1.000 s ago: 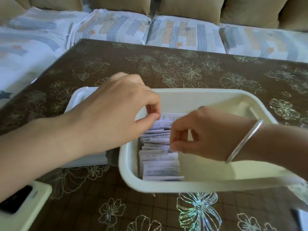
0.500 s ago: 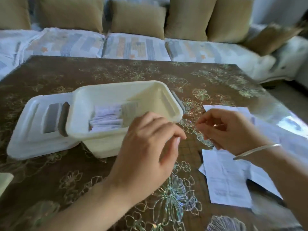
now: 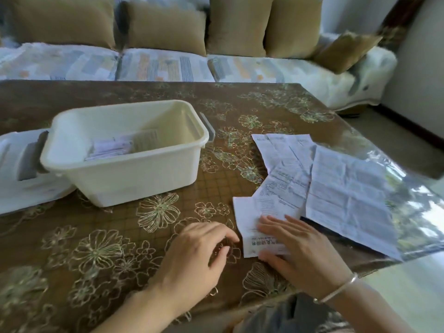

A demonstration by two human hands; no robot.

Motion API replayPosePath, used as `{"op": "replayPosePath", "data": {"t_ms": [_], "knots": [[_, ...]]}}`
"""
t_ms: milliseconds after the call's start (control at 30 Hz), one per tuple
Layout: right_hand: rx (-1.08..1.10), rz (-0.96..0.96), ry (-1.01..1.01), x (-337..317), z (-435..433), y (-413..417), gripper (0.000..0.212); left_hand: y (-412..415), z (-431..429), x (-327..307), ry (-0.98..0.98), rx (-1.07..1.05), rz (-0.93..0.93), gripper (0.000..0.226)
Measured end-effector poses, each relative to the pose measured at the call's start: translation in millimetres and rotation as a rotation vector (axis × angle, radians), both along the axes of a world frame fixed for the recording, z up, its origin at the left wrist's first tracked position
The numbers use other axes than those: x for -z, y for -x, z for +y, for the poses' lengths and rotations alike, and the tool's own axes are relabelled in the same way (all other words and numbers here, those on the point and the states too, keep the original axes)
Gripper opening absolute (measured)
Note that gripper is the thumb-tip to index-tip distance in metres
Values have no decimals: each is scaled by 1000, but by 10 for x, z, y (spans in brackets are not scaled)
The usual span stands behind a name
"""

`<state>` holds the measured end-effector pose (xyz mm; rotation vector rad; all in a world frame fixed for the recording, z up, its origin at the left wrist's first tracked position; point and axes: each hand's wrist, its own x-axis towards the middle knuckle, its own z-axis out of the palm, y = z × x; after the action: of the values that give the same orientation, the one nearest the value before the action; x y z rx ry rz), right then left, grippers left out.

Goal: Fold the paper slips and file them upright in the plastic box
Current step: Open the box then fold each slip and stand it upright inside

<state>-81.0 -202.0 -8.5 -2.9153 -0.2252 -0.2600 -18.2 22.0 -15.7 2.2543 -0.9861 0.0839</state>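
A cream plastic box [image 3: 134, 174] stands on the brown flowered table, left of centre, with folded paper slips [image 3: 109, 149] filed upright inside it. To its right lie several unfolded printed slips [image 3: 288, 169], overlapping. The nearest slip [image 3: 247, 212] lies at the table's front. My right hand [image 3: 295, 248], with a bracelet on its wrist, rests flat on that slip's near end. My left hand [image 3: 194, 258] hovers just left of the slip, fingers loosely curled, holding nothing.
The box's white lid [image 3: 21, 171] lies against the box's left side. A large creased sheet [image 3: 348, 195] lies at the right, near the table's right edge. A sofa [image 3: 168, 63] with cushions runs along the far side.
Both hands have left the box and moved right and toward me. The right hand has come down onto the nearest loose slip. My view has swung right, showing the loose papers.
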Motion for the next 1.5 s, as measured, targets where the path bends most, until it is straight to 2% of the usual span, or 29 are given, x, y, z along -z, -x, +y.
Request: {"op": "replayPosePath", "data": {"t_ms": [100, 233, 300, 500, 600, 700, 767, 867, 900, 967, 1033, 1100, 1167, 1233, 1333, 1500], "knots": [[-69, -48, -61, 54, 216, 17, 42, 10, 115, 26, -44, -15, 26, 33], [-24, -103, -138, 97, 447, 1, 44, 20, 235, 93, -121, 9, 19, 52], [-31, -103, -146, 95, 544, -20, 44, 9, 304, 100, -135, -17, -19, 55], [-81, -71, -179, 141, 811, -34, 63, -44, 590, 45, -173, -73, -158, 45], [-122, -123, -230, 175, 934, -41, 48, -34, 747, 32, -105, -119, -160, 19], [-144, -162, -248, 208, 985, -64, 39, -30, 842, 18, 50, -204, -14, 24], [-166, -125, -290, 206, 995, -68, 44, -28, 862, 10, 124, -235, 116, 27], [-206, -28, -454, 194, 969, -59, 58, -26, 855, 3, 167, -285, 212, 30], [-202, -33, -481, 190, 960, -58, 54, -22, 852, -2, 165, -290, 228, 28], [-167, -78, -534, 202, 945, -56, 32, -5, 852, -15, 172, -290, 252, 28], [-99, -93, -598, 218, 945, -52, 16, 35, 876, -43, 255, -258, 305, 41], [-3, -66, -660, 222, 974, -74, 14, 93, 920, -71, 311, -174, 339, 62], [108, -54, -701, 213, 1009, -124, 19, 115, 949, -81, 309, -118, 363, 69], [177, -61, -708, 198, 1043, -191, 22, 85, 948, -44, 292, -163, 328, 57], [213, -70, -665, 173, 1120, -267, 31, 38, 838, 10, 295, -344, 218, 36], [215, -108, -543, 191, 1181, -300, 36, 11, 668, 96, 179, -496, -32, 29]]}}
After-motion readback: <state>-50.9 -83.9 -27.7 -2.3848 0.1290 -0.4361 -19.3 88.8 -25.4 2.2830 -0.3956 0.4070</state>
